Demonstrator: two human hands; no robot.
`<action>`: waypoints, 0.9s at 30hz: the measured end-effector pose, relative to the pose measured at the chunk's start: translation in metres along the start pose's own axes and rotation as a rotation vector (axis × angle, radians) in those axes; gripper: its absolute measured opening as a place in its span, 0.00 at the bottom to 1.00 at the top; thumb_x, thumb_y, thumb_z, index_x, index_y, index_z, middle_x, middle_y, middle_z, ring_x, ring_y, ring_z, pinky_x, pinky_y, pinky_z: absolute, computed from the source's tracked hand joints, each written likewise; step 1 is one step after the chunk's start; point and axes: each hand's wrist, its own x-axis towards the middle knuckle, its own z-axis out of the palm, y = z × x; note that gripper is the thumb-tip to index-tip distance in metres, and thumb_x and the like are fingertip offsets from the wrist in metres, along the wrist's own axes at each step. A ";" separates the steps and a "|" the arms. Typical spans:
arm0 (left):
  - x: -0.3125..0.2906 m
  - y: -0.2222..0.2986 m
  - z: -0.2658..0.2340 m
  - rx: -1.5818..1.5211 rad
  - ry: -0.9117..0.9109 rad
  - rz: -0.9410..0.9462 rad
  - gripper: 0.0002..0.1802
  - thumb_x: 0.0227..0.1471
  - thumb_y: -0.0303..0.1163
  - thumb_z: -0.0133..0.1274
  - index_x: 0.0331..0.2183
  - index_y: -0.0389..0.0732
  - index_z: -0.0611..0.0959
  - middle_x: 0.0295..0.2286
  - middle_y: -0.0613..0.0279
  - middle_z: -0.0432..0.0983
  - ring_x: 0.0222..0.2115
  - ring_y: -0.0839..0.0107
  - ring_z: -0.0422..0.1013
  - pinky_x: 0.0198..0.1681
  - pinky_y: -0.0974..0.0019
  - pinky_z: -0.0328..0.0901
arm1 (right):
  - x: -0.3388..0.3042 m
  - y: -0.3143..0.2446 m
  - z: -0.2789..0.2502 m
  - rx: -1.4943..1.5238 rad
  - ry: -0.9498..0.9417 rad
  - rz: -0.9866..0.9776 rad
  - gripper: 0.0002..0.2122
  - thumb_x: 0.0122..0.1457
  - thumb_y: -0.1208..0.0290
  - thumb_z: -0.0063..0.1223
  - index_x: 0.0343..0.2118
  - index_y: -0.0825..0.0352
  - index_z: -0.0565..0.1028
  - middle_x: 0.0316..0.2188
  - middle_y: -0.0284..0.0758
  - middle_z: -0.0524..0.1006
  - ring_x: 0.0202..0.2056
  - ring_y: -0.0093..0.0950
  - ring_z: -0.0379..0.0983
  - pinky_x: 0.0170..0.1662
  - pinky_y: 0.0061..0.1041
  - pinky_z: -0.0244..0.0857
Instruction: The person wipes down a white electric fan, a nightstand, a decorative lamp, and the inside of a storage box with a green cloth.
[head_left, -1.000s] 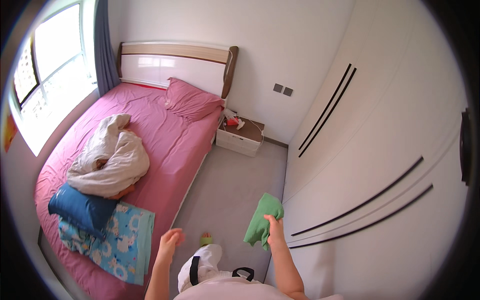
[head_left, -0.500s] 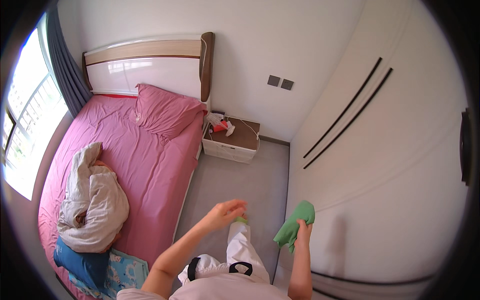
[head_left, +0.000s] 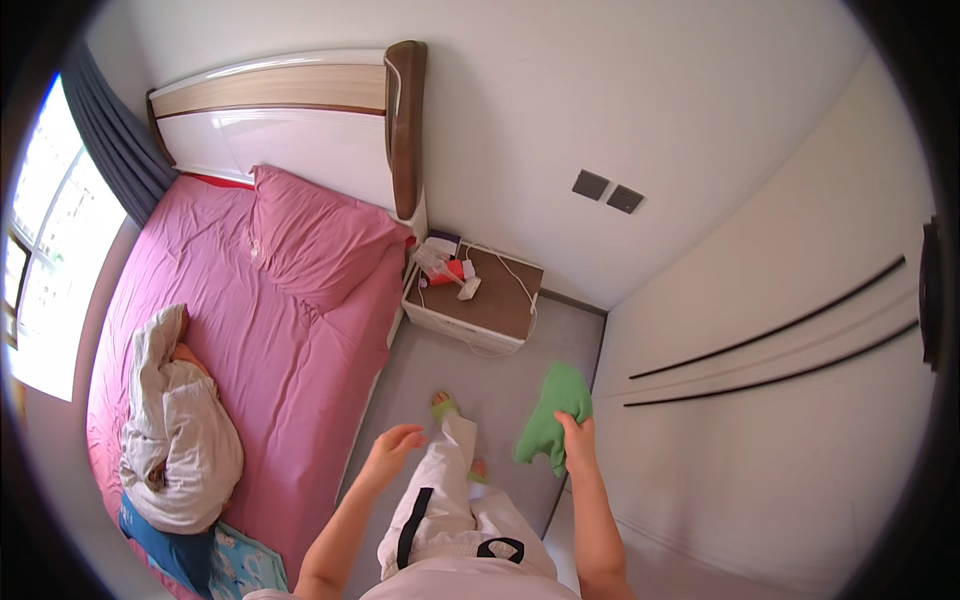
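A folded green cloth [head_left: 556,405] hangs from my right hand [head_left: 579,440], whose fingers are closed on its right edge. It is held in the air over the floor, between the bedside and the white wardrobe. My left hand [head_left: 393,452] is empty, its fingers loosely bent and a little apart. It hovers over the strip of floor beside the bed's edge, touching nothing. Nearest to it are the pink sheet [head_left: 290,430] and my own light trousers.
At the bed's head stands a nightstand [head_left: 505,300] with a brown top, bearing a red item, white objects and a cable. A pink pillow [head_left: 325,235], a crumpled beige quilt [head_left: 185,440] and blue bedding [head_left: 245,560] lie on the bed. The wardrobe [head_left: 740,440] borders the right side.
The view has shifted and tilted, with the nightstand now nearer. My right hand has carried the green cloth left and slightly upward in the picture. My left hand has moved left and lower.
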 end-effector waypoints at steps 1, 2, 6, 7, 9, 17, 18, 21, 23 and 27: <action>0.032 -0.001 0.005 -0.005 -0.014 0.022 0.15 0.62 0.32 0.49 0.46 0.33 0.79 0.38 0.60 0.80 0.40 0.74 0.74 0.47 0.69 0.67 | 0.022 -0.002 0.003 -0.026 -0.007 0.036 0.23 0.54 0.71 0.58 0.52 0.74 0.69 0.48 0.40 0.74 0.48 0.33 0.71 0.50 0.34 0.66; 0.054 -0.002 0.012 0.029 -0.034 0.025 0.16 0.61 0.32 0.49 0.47 0.33 0.79 0.37 0.60 0.81 0.40 0.73 0.74 0.47 0.69 0.67 | 0.035 -0.001 0.008 -0.047 0.035 0.031 0.23 0.54 0.71 0.58 0.52 0.74 0.69 0.47 0.41 0.74 0.47 0.33 0.71 0.49 0.34 0.66; 0.174 0.031 0.066 0.011 -0.204 0.009 0.16 0.61 0.34 0.49 0.48 0.36 0.80 0.37 0.59 0.82 0.43 0.71 0.75 0.49 0.67 0.67 | 0.124 0.036 -0.002 -0.147 0.226 0.046 0.21 0.54 0.71 0.57 0.50 0.74 0.70 0.44 0.41 0.76 0.42 0.34 0.73 0.45 0.34 0.67; 0.198 0.032 0.071 0.020 -0.247 -0.011 0.16 0.62 0.34 0.49 0.48 0.36 0.80 0.37 0.59 0.82 0.44 0.71 0.75 0.49 0.67 0.67 | 0.149 0.047 0.003 -0.158 0.196 0.052 0.20 0.54 0.71 0.56 0.49 0.75 0.71 0.43 0.41 0.76 0.41 0.34 0.74 0.45 0.34 0.67; 0.253 0.027 0.075 0.042 -0.279 -0.034 0.16 0.63 0.34 0.48 0.49 0.36 0.79 0.38 0.62 0.81 0.42 0.75 0.75 0.48 0.70 0.67 | 0.199 0.068 0.012 -0.178 0.137 0.061 0.19 0.55 0.71 0.55 0.48 0.76 0.72 0.41 0.41 0.77 0.40 0.35 0.74 0.45 0.34 0.66; 0.472 -0.111 0.102 -0.156 0.001 -0.080 0.16 0.62 0.34 0.49 0.48 0.40 0.80 0.39 0.59 0.81 0.39 0.70 0.76 0.46 0.67 0.68 | 0.432 0.153 0.066 -0.617 -0.022 -0.128 0.25 0.57 0.70 0.53 0.58 0.70 0.63 0.38 0.51 0.78 0.39 0.48 0.77 0.46 0.40 0.69; 0.493 -0.121 0.110 -0.196 0.025 -0.069 0.15 0.62 0.34 0.49 0.48 0.41 0.80 0.38 0.60 0.81 0.38 0.70 0.76 0.46 0.67 0.67 | 0.462 0.179 0.063 -0.629 0.002 -0.252 0.26 0.57 0.70 0.53 0.59 0.70 0.63 0.37 0.52 0.78 0.37 0.49 0.77 0.45 0.41 0.70; 0.532 -0.154 0.110 -0.113 0.203 -0.189 0.15 0.60 0.32 0.51 0.48 0.40 0.79 0.39 0.60 0.79 0.40 0.68 0.74 0.48 0.66 0.65 | 0.509 0.195 0.082 -0.793 -0.145 -0.362 0.30 0.58 0.68 0.55 0.62 0.68 0.59 0.51 0.55 0.71 0.51 0.50 0.69 0.53 0.42 0.64; 0.557 -0.191 0.092 0.085 0.417 -0.050 0.17 0.58 0.30 0.53 0.49 0.39 0.78 0.43 0.56 0.76 0.46 0.63 0.70 0.52 0.63 0.62 | 0.546 0.225 0.076 -0.934 -0.193 -0.618 0.32 0.58 0.66 0.56 0.64 0.67 0.57 0.59 0.56 0.63 0.59 0.50 0.62 0.59 0.41 0.59; 0.595 -0.278 -0.003 0.557 0.802 0.315 0.24 0.54 0.28 0.53 0.53 0.36 0.73 0.53 0.48 0.67 0.55 0.51 0.62 0.58 0.54 0.58 | 0.595 0.261 0.068 -0.949 0.006 -0.770 0.35 0.60 0.61 0.54 0.67 0.65 0.52 0.67 0.53 0.51 0.66 0.47 0.49 0.65 0.43 0.48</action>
